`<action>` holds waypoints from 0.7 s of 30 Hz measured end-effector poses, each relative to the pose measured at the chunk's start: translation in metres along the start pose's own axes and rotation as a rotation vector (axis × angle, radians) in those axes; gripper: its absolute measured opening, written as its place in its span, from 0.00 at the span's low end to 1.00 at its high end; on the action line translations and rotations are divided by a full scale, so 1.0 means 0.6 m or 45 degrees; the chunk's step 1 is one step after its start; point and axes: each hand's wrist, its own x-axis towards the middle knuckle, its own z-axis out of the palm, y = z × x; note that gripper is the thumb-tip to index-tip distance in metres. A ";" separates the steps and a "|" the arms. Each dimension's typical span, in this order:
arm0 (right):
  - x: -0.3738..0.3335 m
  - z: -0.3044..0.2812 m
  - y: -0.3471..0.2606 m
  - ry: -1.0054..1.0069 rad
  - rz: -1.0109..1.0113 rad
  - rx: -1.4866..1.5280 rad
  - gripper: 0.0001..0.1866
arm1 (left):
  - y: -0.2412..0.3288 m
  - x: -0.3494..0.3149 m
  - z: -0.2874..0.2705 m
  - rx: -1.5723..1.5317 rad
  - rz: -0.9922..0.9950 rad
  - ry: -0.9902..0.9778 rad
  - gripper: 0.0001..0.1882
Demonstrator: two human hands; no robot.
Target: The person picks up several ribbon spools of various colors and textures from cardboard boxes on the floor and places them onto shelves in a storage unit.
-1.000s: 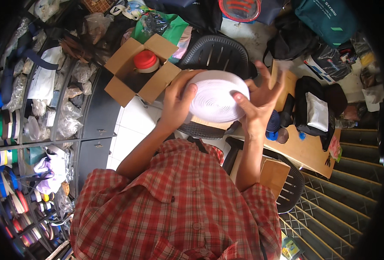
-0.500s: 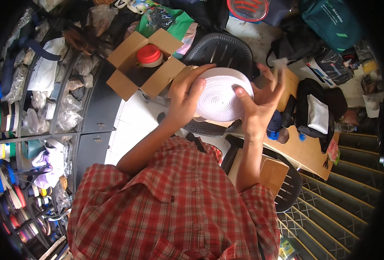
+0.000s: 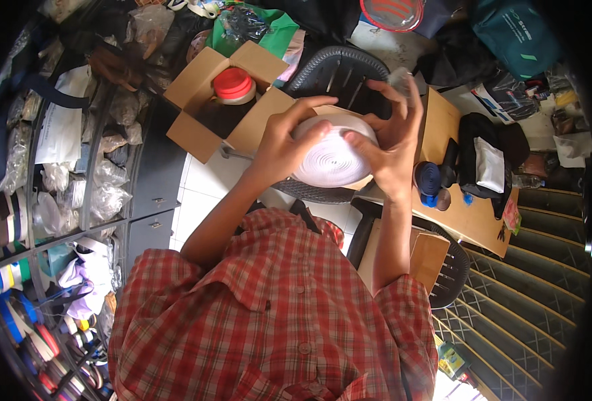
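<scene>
A wide roll of white webbing (image 3: 334, 160), wound flat in a spiral, is held up in front of my chest. My left hand (image 3: 284, 144) grips its left side, the thumb lying across the upper face and the fingers along the far edge. On the opposite side my right hand (image 3: 395, 144) has its thumb pressed on the roll's right edge. Its other fingers are raised and curled, and a small piece of clear plastic (image 3: 400, 80) shows at their tips. The roll's underside is hidden.
An open cardboard box (image 3: 195, 137) holding a red-lidded jar (image 3: 234, 85) stands at the far left of the roll. Behind it is a black chair (image 3: 339, 67). A wooden table (image 3: 469, 224) bears dark rolls and a black bag. Crowded shelves (image 3: 75, 234) line the left; a folding metal gate (image 3: 523, 294) is at right.
The roll has shifted slightly left and tilted. My left thumb reaches further over its face, and my right hand has moved left with its fingers more curled.
</scene>
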 end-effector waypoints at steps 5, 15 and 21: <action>0.019 0.072 0.046 0.432 -0.119 0.261 0.50 | -0.043 -0.027 -0.062 -0.171 0.006 0.291 0.17; 0.069 0.181 0.082 0.058 0.013 -0.016 0.58 | -0.039 0.011 -0.232 0.186 0.202 -0.017 0.15; 0.088 0.222 0.095 0.024 0.075 0.016 0.58 | -0.024 0.003 -0.262 0.089 -0.057 -0.129 0.19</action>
